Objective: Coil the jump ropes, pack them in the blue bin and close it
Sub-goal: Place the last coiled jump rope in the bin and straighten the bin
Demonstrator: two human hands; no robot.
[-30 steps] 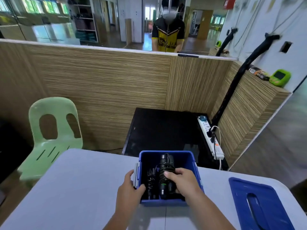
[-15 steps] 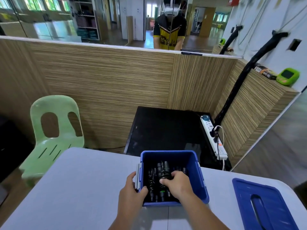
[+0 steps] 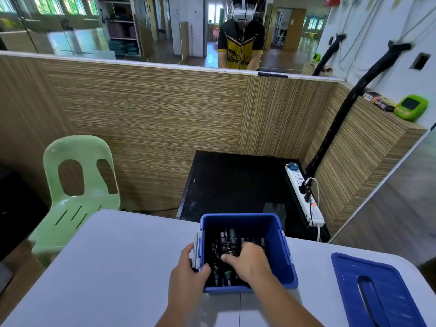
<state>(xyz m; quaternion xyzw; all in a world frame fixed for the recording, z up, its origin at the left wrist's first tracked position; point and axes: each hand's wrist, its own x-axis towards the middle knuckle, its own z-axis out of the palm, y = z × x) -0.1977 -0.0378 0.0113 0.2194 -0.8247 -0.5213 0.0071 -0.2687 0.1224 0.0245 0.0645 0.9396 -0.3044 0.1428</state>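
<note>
Lower than a second ago, my right hand (image 3: pixel 250 263) sits inside the blue bin (image 3: pixel 280 256), fingers and thumb curled round the coiled jump ropes (image 3: pixel 227 241) on its floor. My left hand (image 3: pixel 188 272) grips the bin's near-left rim, thumb inside. The bin stands on the grey table (image 3: pixel 118 267); its lid (image 3: pixel 377 291) lies well apart, to the right.

The right hand (image 3: pixel 249 261) has lowered the jump ropes (image 3: pixel 227 241) deeper into the blue bin (image 3: pixel 280 260)

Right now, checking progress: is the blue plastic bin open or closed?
Open: blue plastic bin uncovered, flat blue lid lies apart on grey table.
</note>
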